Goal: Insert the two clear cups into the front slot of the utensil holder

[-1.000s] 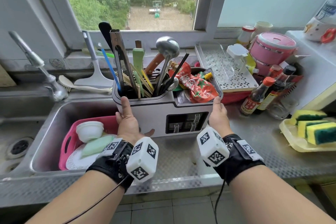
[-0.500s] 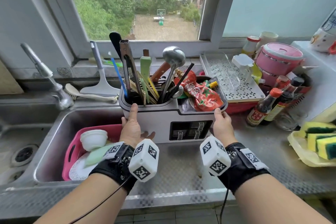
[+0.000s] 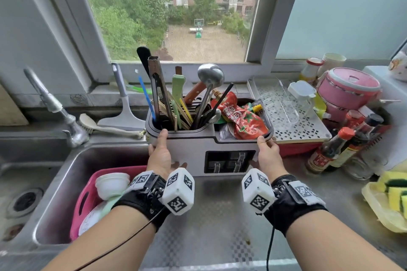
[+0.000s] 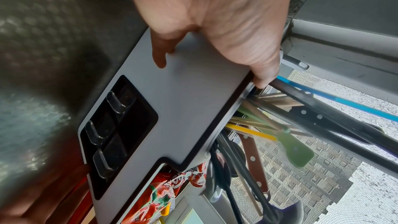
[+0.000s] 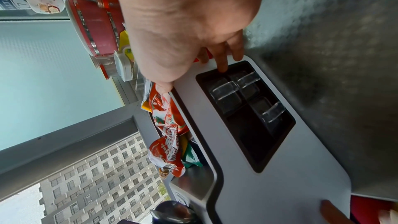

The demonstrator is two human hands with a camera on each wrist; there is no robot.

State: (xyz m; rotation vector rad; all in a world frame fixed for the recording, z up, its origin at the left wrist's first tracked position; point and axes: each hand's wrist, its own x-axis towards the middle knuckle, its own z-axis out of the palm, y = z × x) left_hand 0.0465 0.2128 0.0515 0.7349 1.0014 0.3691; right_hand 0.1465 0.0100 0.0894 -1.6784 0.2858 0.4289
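The white utensil holder (image 3: 189, 152) stands on the steel counter beside the sink, full of utensils. Its dark front slot (image 3: 229, 161) holds clear plastic pieces (image 5: 224, 89), also plain in the left wrist view (image 4: 116, 103). My left hand (image 3: 160, 154) grips the holder's left end, one finger hooked over the top rim (image 4: 264, 77). My right hand (image 3: 267, 156) grips the right end, with a finger on the rim beside a red snack packet (image 3: 242, 119) and other fingertips (image 5: 221, 64) touching the slot's edge.
A pink basket (image 3: 88, 193) with a white bowl (image 3: 112, 182) sits in the sink at left, under the tap (image 3: 55, 105). Right of the holder stand a white perforated tray (image 3: 286, 112), sauce bottles (image 3: 330, 149), a pink pot (image 3: 350, 88) and sponges (image 3: 394, 193).
The head view has tilted upward, so everything sits lower in the picture. Both hands keep the same hold on the holder, which stays by the sink.
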